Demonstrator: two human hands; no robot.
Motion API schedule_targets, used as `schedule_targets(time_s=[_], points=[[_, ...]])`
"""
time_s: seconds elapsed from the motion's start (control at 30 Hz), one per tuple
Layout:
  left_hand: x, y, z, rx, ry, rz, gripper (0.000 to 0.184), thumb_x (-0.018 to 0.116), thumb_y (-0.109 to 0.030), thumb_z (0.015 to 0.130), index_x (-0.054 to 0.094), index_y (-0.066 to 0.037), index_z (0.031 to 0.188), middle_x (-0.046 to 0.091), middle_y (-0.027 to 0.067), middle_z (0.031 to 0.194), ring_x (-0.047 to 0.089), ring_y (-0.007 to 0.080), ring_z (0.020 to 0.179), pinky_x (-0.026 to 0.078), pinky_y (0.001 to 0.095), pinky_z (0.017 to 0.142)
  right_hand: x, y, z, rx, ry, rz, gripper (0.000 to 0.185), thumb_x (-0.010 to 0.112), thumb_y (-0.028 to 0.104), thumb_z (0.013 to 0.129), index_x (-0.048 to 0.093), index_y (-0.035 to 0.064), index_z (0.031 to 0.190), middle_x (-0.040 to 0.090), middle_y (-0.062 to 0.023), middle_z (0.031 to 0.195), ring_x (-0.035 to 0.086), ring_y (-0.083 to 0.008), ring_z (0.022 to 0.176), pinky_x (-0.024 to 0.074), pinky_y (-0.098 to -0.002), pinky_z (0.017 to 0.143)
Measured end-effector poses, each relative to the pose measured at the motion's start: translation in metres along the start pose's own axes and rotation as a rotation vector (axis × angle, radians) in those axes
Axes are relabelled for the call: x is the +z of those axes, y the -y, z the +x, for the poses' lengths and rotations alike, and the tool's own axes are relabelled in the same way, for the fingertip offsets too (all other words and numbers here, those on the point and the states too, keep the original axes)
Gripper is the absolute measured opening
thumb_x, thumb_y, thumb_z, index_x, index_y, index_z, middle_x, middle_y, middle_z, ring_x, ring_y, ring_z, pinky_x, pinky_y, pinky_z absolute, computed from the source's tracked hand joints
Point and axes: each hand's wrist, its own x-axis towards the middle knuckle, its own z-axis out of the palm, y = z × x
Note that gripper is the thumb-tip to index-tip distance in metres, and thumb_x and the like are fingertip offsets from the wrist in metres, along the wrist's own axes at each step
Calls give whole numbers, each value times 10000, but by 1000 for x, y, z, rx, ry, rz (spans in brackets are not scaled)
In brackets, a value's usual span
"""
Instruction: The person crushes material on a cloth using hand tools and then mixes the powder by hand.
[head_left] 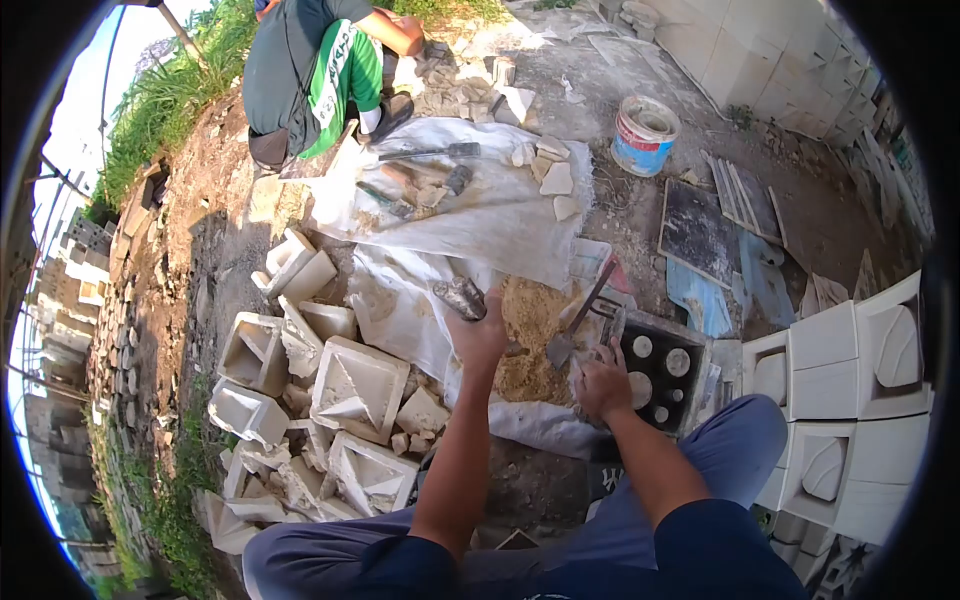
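My left hand [480, 335] is closed around what looks like a hammer [460, 297], its thick head grey and crusted. Its handle end seems to show past my fist, above a heap of yellow-brown sand [533, 310]. My right hand [605, 385] is closed at the right side of the sand; what its fingers grip is too small to tell. Close to those fingers is a grey metal blade [560, 350]. A dark bar-like handle [592, 293] slants above it. Right of my right hand lies a black box [655, 345] with pale round openings or discs.
Broken white hollow blocks [360, 390] pile up at left. On a white sheet [480, 220] lie a long-handled tool [430, 152], a dark mallet head [458, 180] and stone chips. Another person [310, 80] squats beyond. A paint bucket [646, 135] and stacked pale blocks [825, 365] stand right.
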Motion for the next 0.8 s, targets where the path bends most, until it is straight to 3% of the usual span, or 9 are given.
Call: schedule_targets(time_s=[0.07, 0.17, 0.33, 0.43, 0.47, 0.7, 0.73, 0.8], points=[[-8, 59, 1, 125, -13, 235, 282, 646, -25, 923, 503, -63, 682, 493, -17, 587, 431, 72, 454, 333, 274, 442, 1, 1, -4, 12, 25, -3, 335, 535, 242, 879, 759, 18, 989, 724, -145, 1066, 548, -293, 1259, 221, -514, 1232], [0, 55, 5, 98, -35, 206, 284, 646, -28, 919, 498, -66, 679, 489, -12, 573, 427, 77, 448, 324, 276, 442, -1, 1, 1, 10, 14, -9, 331, 537, 241, 881, 758, 18, 988, 724, -143, 1069, 543, -292, 1266, 223, -509, 1233], [4, -49, -12, -138, 12, -87, 341, 634, 0, 905, 416, -92, 659, 453, -4, 556, 367, 79, 427, 285, 280, 425, -3, 1, -1, 8, -23, -1, 326, 542, 227, 879, 752, 17, 1015, 726, -136, 1085, 553, -300, 1242, 228, -504, 1233], [-7, 1, -14, -95, 120, -80, 346, 615, -2, 917, 403, -94, 659, 436, 3, 537, 382, 82, 427, 293, 274, 426, -3, 1, 0, 11, -4, 18, 326, 545, 222, 880, 752, 11, 1018, 726, -133, 1092, 554, -299, 1240, 227, -505, 1233], [-16, 55, -14, -83, 156, 11, 348, 606, -4, 919, 399, -97, 656, 429, 7, 524, 393, 88, 428, 303, 272, 428, -7, 3, 1, 10, 15, -1, 322, 544, 215, 881, 753, 10, 1013, 724, -136, 1099, 555, -297, 1239, 225, -507, 1233], [-18, -37, -9, -50, 220, -135, 357, 578, 1, 902, 386, -113, 625, 392, -8, 498, 325, 87, 412, 311, 243, 451, -1, 1, -2, 31, 43, -23, 317, 541, 214, 887, 761, 22, 1007, 724, -148, 1082, 559, -293, 1242, 231, -502, 1230], [-15, -44, -7, 18, 238, -131, 341, 566, 5, 895, 385, -110, 629, 404, -7, 508, 327, 79, 424, 307, 238, 453, -3, 1, 1, 26, 15, -7, 316, 543, 214, 886, 762, 20, 1003, 723, -152, 1078, 559, -291, 1243, 232, -499, 1231], [-10, -27, -4, -39, 207, -128, 340, 570, 13, 888, 385, -108, 630, 412, -5, 512, 343, 81, 429, 313, 242, 453, -3, 0, 1, 25, 13, -6, 318, 544, 216, 883, 763, 15, 998, 721, -157, 1068, 559, -288, 1245, 235, -495, 1231]])
